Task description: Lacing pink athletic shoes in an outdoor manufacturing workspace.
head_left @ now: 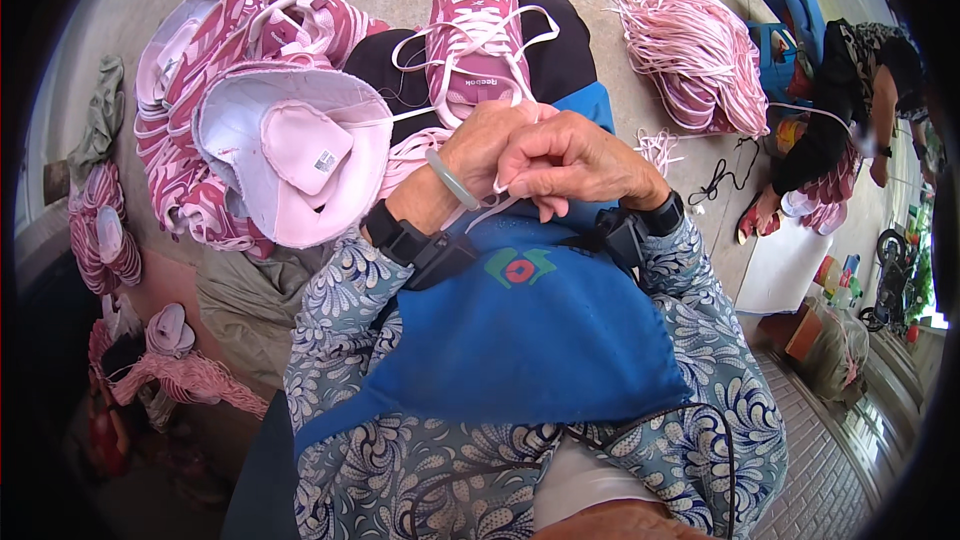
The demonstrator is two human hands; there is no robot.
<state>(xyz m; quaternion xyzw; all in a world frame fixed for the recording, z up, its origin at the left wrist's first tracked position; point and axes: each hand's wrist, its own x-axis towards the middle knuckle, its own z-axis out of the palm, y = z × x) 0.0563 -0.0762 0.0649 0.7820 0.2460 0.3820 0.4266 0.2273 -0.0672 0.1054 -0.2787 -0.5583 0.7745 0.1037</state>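
Observation:
A pink sneaker upper (476, 30) with white mesh lies over my dark-trousered lap, its toe pointing away from me. A white shoelace (480, 32) runs through its eyelets, with loose loops spreading to both sides. Just on the near side of the shoe, my right hand (575, 160) crosses over my left. Its thumb and finger are pinched shut on a white lace end, which trails down over the blue apron (530, 340). My left hand (487, 148), with a pale green bangle at the wrist, rests beneath the right one; its fingers are mostly hidden.
Left of my lap, pink shoe uppers (205, 105) are heaped, a pale-lined one (300, 155) nearest. Beyond my right hand lies a big bundle of pink laces (690, 50). A co-worker (865, 90) sits far right, near a white board (785, 265). More uppers (105, 230) stand far left.

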